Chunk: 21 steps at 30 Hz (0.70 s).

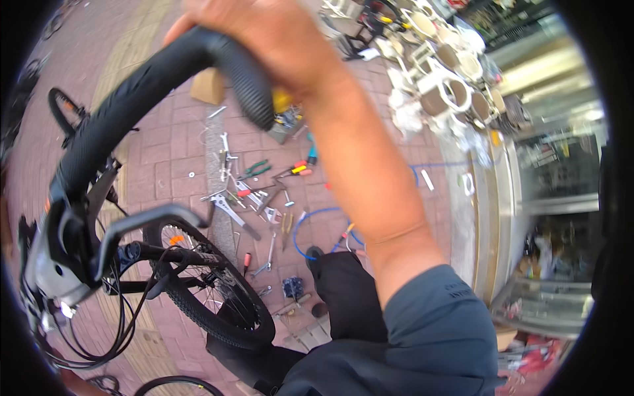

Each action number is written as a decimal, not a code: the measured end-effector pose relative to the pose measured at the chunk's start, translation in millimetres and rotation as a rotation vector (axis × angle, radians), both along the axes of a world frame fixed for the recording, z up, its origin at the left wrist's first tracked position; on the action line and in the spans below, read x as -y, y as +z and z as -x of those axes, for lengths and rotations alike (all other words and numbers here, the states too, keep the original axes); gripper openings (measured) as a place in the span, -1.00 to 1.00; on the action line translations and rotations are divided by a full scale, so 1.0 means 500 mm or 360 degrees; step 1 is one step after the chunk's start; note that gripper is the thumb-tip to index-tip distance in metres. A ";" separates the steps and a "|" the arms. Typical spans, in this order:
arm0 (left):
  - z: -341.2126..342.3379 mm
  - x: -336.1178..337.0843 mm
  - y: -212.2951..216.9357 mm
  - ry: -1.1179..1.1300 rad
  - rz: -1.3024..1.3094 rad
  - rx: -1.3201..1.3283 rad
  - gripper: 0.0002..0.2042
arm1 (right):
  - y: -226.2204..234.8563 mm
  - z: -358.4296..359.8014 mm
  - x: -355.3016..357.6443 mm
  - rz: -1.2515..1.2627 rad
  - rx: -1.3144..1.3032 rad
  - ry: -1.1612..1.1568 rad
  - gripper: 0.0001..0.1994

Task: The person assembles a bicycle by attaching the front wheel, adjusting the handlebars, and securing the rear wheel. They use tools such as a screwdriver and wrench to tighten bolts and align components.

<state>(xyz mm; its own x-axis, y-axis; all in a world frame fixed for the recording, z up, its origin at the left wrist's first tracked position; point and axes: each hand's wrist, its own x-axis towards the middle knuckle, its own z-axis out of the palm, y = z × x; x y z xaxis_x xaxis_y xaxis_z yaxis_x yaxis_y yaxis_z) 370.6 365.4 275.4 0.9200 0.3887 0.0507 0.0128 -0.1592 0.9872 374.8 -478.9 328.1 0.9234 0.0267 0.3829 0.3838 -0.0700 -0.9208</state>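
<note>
Gripping the ribbed black rubber grip [247,82] at the end of a bicycle handlebar [125,125], the right hand [264,33] sits at the top centre of the frame, its fingers wrapped closed around the bar, with the bare forearm running down to a dark blue sleeve [436,323] at the lower right. The handlebar sweeps from that grip down toward the left edge, where a silver brake lever [145,221] curves out from its clamp and black cables [119,330] loop below it. The left hand is not in view. Beneath the bar, in the lower left, a knobby bicycle tyre [234,300] stands on the brick pavement [172,152]. Scattered across the paving in the middle of the frame lie hand tools: green-handled pliers [256,169], a red and yellow screwdriver [296,169], a spanner [267,257] and a loop of blue cable [310,224]. A cardboard box [210,86] rests just left of the grip, farther back on the ground. In the upper right, white and brown buckets [446,92] are clustered near a shopfront. The person's dark trouser leg [343,297] and shoe show at the lower centre.
</note>
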 end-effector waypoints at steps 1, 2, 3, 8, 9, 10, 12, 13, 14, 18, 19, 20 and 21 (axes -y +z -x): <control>0.003 -0.016 0.009 0.0032 0.0026 -0.0058 -0.48 | 0.011 0.010 -0.018 0.0002 -0.0157 -0.0184 -0.57; 0.008 -0.033 0.022 0.0059 0.0043 -0.0099 -0.48 | 0.020 0.012 -0.038 -0.0063 -0.0111 -0.0262 -0.56; 0.007 -0.059 0.036 0.0070 0.0067 -0.0155 -0.48 | 0.030 0.026 -0.054 -0.0103 -0.0324 -0.0350 -0.56; -0.007 -0.078 0.095 -0.0210 0.0255 -0.0377 -0.48 | 0.098 0.063 -0.032 0.0442 -0.0681 -0.0048 -0.61; -0.009 -0.052 0.102 -0.0303 0.0273 -0.0434 -0.48 | 0.109 0.066 -0.034 0.0589 -0.0755 -0.0087 -0.63; 0.017 -0.008 0.084 -0.0070 0.0418 -0.0313 -0.53 | 0.118 0.072 -0.041 0.0675 -0.0841 -0.0153 -0.62; 0.048 0.068 0.108 -0.0329 0.0536 -0.0537 -0.55 | 0.140 0.077 -0.054 0.0733 -0.1095 -0.0245 -0.63; 0.059 0.113 0.108 -0.0195 0.0548 -0.0479 -0.54 | 0.146 0.077 -0.066 0.0716 -0.1109 -0.0307 -0.61; 0.069 0.145 0.127 -0.0305 0.0574 -0.0489 -0.58 | 0.152 0.081 -0.079 0.0625 -0.1143 -0.0372 -0.58; 0.074 0.247 0.172 -0.0157 0.0546 -0.0383 -0.61 | 0.162 0.089 -0.102 0.0633 -0.1183 -0.0559 -0.56; 0.076 0.251 0.190 -0.0275 0.0437 -0.0441 -0.60 | 0.159 0.098 -0.107 0.0648 -0.1191 -0.0589 -0.54; 0.073 0.256 0.198 -0.0322 0.0422 -0.0455 -0.60 | 0.155 0.103 -0.111 0.0662 -0.1154 -0.0655 -0.56; 0.073 0.264 0.198 -0.0267 0.0372 -0.0406 -0.61 | 0.150 0.106 -0.117 0.0678 -0.1113 -0.0717 -0.57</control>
